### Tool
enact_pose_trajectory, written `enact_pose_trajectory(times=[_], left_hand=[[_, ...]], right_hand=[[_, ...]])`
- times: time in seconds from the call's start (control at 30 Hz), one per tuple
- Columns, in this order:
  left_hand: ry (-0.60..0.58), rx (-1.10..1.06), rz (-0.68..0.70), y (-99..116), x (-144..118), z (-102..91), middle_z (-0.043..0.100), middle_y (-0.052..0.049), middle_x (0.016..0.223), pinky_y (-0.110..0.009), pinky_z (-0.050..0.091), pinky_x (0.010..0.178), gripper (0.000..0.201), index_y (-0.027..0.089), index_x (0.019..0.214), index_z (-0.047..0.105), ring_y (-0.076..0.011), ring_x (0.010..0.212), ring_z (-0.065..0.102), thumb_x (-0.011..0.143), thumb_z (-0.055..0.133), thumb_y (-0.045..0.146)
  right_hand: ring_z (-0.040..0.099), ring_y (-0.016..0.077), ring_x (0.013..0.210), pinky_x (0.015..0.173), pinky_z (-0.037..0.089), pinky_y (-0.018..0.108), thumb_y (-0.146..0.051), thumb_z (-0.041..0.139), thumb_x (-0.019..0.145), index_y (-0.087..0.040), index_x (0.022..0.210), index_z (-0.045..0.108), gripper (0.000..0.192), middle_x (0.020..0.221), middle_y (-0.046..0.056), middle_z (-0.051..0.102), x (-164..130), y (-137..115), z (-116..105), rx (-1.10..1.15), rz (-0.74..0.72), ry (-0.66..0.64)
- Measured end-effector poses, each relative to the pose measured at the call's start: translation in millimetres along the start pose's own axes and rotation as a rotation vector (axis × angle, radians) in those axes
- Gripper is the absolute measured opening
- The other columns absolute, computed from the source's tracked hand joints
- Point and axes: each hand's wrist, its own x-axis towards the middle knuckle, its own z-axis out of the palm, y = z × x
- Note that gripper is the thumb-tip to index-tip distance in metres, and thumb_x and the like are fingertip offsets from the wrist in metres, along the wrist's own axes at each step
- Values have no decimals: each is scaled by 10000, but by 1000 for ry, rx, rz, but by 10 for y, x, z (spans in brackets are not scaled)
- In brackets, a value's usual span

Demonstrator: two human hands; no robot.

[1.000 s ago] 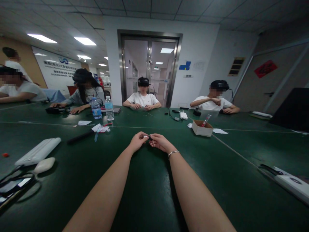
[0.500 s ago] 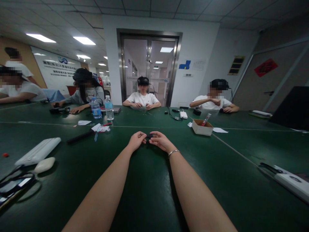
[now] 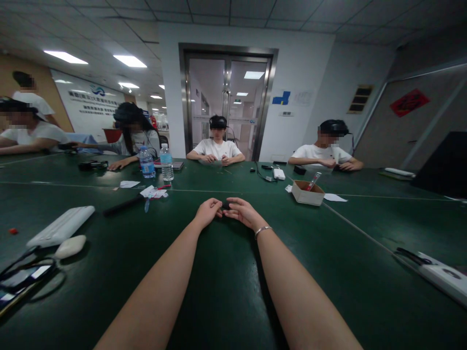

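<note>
The right hand loosely grasps a small black object; the left hand has fingertips at its left end, whether gripping I cannot tell. Compact, its details too small, it sits over the green tabletop.

green table: toward far edge, two water bottles, upright, side by side. toward left edge: white case; rounded white object just beside it; phone. toward right edge: long white object. between middle and right edge: open box, tube leaning inside; white paper alongside.
</note>
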Motion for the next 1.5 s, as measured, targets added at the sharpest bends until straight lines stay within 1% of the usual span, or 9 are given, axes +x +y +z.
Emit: enact_pose_trajectory(times=[0.17,0.4,0.5,0.63,0.9,1.13,1.23,1.37,1.5], left_hand=[[12,12,-11,-18,17,-14,620,-19,614,-219,421,518,213,152,817,526,-132,536,604,831,505,363],[-11,41,-22,-23,10,-19,625,-23,600,-219,415,511,264,150,796,527,-130,522,602,843,482,406],[-12,47,-30,-5,1,-23,621,-19,587,-220,411,505,291,151,778,521,-129,506,598,850,463,427],[-14,69,-31,-2,1,-43,620,-19,579,-222,411,503,334,150,771,522,-129,496,594,840,464,471],[-42,108,29,-127,78,-79,591,-5,530,-219,386,464,381,152,752,522,-114,424,539,839,423,510],[-43,170,53,-57,17,-79,581,-2,518,-219,387,470,419,152,703,543,-110,425,529,818,438,541],[-38,172,46,-58,17,-70,592,-9,534,-223,404,487,411,149,700,548,-113,443,541,821,446,528],[-44,121,37,-83,32,-57,608,-19,565,-231,428,517,382,146,736,557,-120,481,564,825,458,504],[-31,77,32,-48,13,-58,611,-20,591,-227,420,522,344,147,739,558,-120,511,569,814,494,477]], right_hand=[[694,192,733,740,579,298,-12,561,813,-99,1001,558,207,814,82,664,-2,0,32,-15,-19,20],[693,183,735,739,581,301,18,540,809,-102,988,572,218,874,88,662,-35,-13,54,-13,-21,28],[692,183,735,735,582,302,26,548,800,-108,977,581,224,917,96,658,-32,-22,75,-11,-25,31],[687,178,769,766,576,311,26,573,783,-117,939,595,213,988,93,644,-9,-26,104,1,-47,17],[687,191,779,760,576,313,36,547,788,-101,927,587,199,968,104,645,15,-4,116,22,-63,-12],[686,179,776,776,572,322,35,578,768,-117,938,591,228,1015,96,642,-11,1,80,7,-37,-28],[690,177,748,741,578,300,10,575,794,-114,960,580,206,951,102,660,-14,1,64,-15,-17,-16],[687,170,662,641,586,252,-101,574,859,-96,931,570,73,796,100,667,-3,-1,79,-57,11,13],[674,167,585,572,585,244,-202,593,873,-105,883,555,105,641,51,625,10,0,108,-87,21,43]])
